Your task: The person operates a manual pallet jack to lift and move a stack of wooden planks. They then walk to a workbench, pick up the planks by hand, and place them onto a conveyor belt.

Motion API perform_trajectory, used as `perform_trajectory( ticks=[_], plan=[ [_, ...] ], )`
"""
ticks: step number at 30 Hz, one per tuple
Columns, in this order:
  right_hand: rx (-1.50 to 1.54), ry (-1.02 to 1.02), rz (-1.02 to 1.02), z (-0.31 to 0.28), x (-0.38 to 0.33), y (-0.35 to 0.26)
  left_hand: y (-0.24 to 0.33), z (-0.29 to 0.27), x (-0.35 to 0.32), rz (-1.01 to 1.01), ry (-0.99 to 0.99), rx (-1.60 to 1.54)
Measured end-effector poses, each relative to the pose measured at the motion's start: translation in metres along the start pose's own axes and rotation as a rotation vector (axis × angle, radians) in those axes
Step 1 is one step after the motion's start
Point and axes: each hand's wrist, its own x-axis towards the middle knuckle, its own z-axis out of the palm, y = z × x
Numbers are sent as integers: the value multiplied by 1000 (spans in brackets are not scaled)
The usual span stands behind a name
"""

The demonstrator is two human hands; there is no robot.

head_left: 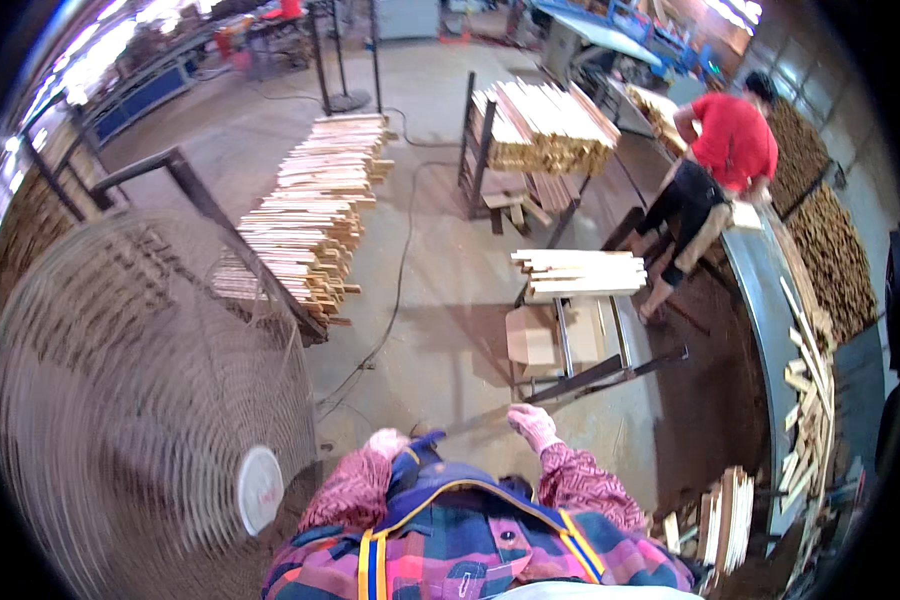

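I see wooden strips already stacked; what's left is unclear. Left hand, right hand seem empty; fingers' spread I can't tell.

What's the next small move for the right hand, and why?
Probably a reach forward: the right hand is apart from the small stack of pale wooden strips ahead on the dark metal-framed stand, and neither it nor the left hand visibly holds anything.

No legible text, just a reddish mark (too blurred) on the white fan hub
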Motion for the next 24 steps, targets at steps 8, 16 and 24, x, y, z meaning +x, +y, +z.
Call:
perform_trajectory(
  ticks=[8,16,24],
  plan=[
    [-500,-135,-391,-10,88,-11,-28,-204,176,-321,4,-493],
    [-655,-104,-581,-77,301,-71,-100,-249,292,-366,-62,-530],
    [-818,-225,-550,-149,514,-419,-160,-409,351,-848,114,-758]
  ],
)
